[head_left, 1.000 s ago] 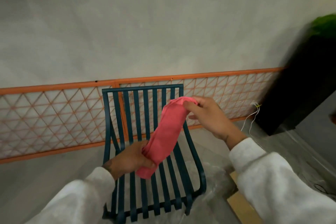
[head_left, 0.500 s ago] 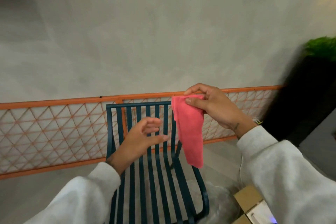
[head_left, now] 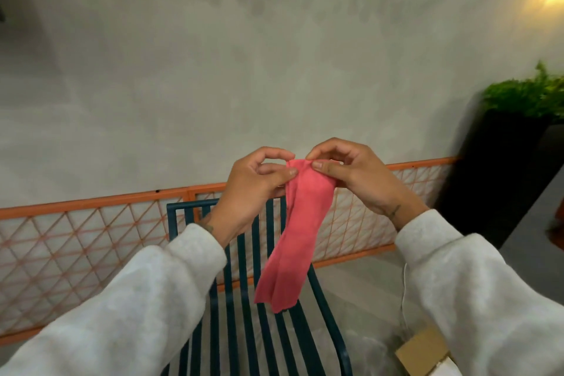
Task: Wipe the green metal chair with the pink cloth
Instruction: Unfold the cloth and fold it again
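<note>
The pink cloth (head_left: 296, 232) hangs down in a long folded strip above the dark green slatted metal chair (head_left: 244, 330). My left hand (head_left: 253, 189) pinches its top left corner between thumb and fingers. My right hand (head_left: 351, 174) pinches the top right corner right beside it. Both hands are raised over the chair's backrest, and the cloth's lower end dangles above the seat slats without touching them that I can see. My arms hide part of the chair's backrest.
An orange lattice fence (head_left: 76, 241) runs along the grey wall behind the chair. A tall black planter (head_left: 500, 180) with green plants stands at the right. A cardboard box (head_left: 424, 351) lies on the floor at the lower right, next to a thin white cable (head_left: 404, 293).
My left hand has risen from beside the chair back and taken hold of the cloth's top corner next to my right hand. The cloth hangs higher in view.
</note>
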{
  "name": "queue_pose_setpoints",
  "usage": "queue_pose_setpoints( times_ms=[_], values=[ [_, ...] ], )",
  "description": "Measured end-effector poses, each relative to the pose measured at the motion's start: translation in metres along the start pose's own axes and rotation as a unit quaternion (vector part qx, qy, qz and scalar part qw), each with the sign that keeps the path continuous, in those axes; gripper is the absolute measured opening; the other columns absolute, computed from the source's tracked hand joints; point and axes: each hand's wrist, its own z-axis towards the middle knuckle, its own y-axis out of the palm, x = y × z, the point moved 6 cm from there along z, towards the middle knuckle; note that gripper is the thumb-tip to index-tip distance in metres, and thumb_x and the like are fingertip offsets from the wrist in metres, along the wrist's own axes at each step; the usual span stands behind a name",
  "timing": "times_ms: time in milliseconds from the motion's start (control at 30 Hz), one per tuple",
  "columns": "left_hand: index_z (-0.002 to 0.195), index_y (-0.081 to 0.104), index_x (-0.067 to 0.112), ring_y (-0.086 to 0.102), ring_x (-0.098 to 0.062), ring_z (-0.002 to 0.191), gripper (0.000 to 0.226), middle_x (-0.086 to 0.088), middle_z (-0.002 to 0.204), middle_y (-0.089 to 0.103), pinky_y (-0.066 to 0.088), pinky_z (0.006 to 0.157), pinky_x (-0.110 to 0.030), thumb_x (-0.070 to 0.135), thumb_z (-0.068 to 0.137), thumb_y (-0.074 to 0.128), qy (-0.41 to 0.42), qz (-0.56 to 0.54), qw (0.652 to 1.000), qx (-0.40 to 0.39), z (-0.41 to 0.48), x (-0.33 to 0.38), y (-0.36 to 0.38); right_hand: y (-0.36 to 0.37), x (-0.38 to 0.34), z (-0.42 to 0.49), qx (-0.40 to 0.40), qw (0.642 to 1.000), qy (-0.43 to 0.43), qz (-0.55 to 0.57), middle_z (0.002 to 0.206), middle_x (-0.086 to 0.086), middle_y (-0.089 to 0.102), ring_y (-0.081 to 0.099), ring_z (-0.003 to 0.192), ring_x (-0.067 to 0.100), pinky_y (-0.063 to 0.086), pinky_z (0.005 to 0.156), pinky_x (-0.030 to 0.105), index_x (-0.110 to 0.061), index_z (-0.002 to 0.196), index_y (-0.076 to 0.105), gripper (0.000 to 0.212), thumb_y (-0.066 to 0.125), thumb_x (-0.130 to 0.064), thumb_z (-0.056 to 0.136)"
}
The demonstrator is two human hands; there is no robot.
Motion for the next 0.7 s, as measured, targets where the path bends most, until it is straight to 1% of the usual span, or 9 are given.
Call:
queue_pose_setpoints(
  times_ms=[67,133,233,300,367,467,533,600,700],
  values=[
    [0.096,0.064,0.011,0.073,-0.030,0.081,0.018,-0.017,0.087,0.074,0.061,0.080,-0.045,-0.002,0.085,0.072,-0.007,-0.014,1.000,-0.001,0.002,0.003,0.001,0.000,-0.003,0.000,-0.003,1.000,-0.005,-0.011,0.097,-0.006,0.072,0.066,0.094,0.007,0.054,0.077,0.025,-0.019,0.100,0.075,0.020,0.065,-0.004,0.093],
    [0.089,0.057,0.011,0.073,-0.032,0.082,0.021,-0.020,0.088,0.073,0.061,0.077,-0.045,-0.002,0.085,0.072,-0.011,-0.028,1.000,-0.007,0.004,0.006,0.003,0.001,-0.007,0.001,-0.007,0.999,-0.016,-0.029,0.101,-0.004,0.074,0.068,0.099,0.009,0.054,0.083,0.023,-0.019,0.101,0.076,0.019,0.066,-0.005,0.093],
    [0.082,0.053,0.011,0.073,-0.029,0.081,0.023,-0.020,0.087,0.074,0.061,0.072,-0.038,-0.002,0.084,0.072,-0.013,-0.039,0.999,-0.019,0.007,0.009,0.004,0.002,-0.012,0.004,-0.006,0.998,-0.021,-0.060,0.101,-0.002,0.074,0.069,0.096,0.013,0.055,0.088,0.029,-0.016,0.098,0.075,0.012,0.068,-0.008,0.093],
    [0.083,0.057,0.008,0.073,-0.025,0.077,0.019,-0.017,0.085,0.074,0.061,0.071,-0.035,-0.003,0.085,0.071,-0.006,-0.018,1.000,-0.014,0.009,0.009,0.002,0.001,-0.011,0.008,-0.001,0.996,-0.026,-0.083,0.110,-0.002,0.069,0.067,0.100,0.018,0.055,0.093,0.036,-0.021,0.096,0.075,0.012,0.067,-0.012,0.094],
    [0.086,0.066,0.006,0.073,-0.021,0.075,0.011,-0.011,0.082,0.075,0.061,0.071,-0.033,-0.002,0.084,0.072,0.008,0.020,1.000,0.002,0.012,0.010,-0.002,0.003,-0.011,0.011,-0.001,0.993,-0.036,-0.111,0.120,-0.006,0.063,0.061,0.112,0.017,0.051,0.103,0.039,-0.027,0.094,0.075,0.017,0.066,-0.013,0.095],
    [0.094,0.074,0.005,0.074,-0.022,0.082,0.010,-0.008,0.087,0.077,0.061,0.079,-0.038,0.002,0.084,0.073,0.021,0.043,0.999,0.017,0.015,0.010,-0.008,0.010,-0.010,0.014,-0.016,0.993,-0.036,-0.112,0.126,-0.009,0.061,0.056,0.122,0.012,0.045,0.109,0.045,-0.028,0.094,0.075,0.017,0.065,-0.014,0.095],
    [0.099,0.076,0.007,0.075,-0.024,0.089,0.013,-0.008,0.092,0.078,0.060,0.085,-0.042,0.004,0.086,0.072,0.039,0.055,0.997,0.022,0.016,0.012,-0.009,0.015,-0.012,0.015,-0.018,0.993,-0.036,-0.109,0.127,-0.010,0.061,0.054,0.124,0.006,0.042,0.112,0.043,-0.027,0.094,0.075,0.015,0.065,-0.015,0.096],
    [0.103,0.077,0.009,0.075,-0.023,0.091,0.017,-0.006,0.096,0.078,0.059,0.087,-0.042,0.005,0.089,0.069,0.057,0.066,0.996,0.026,0.015,0.014,-0.009,0.018,-0.015,0.017,-0.011,0.994,-0.039,-0.101,0.128,-0.010,0.061,0.052,0.126,0.003,0.039,0.114,0.039,-0.026,0.093,0.074,0.014,0.065,-0.016,0.096],
    [0.106,0.077,0.010,0.074,-0.023,0.094,0.021,-0.005,0.099,0.078,0.059,0.088,-0.043,0.003,0.091,0.063,0.060,0.053,0.996,0.027,0.013,0.016,-0.007,0.020,-0.018,0.023,0.025,0.995,-0.047,-0.088,0.128,-0.008,0.061,0.056,0.122,0.004,0.042,0.111,0.036,-0.027,0.093,0.074,0.014,0.065,-0.017,0.095]
  ],
)
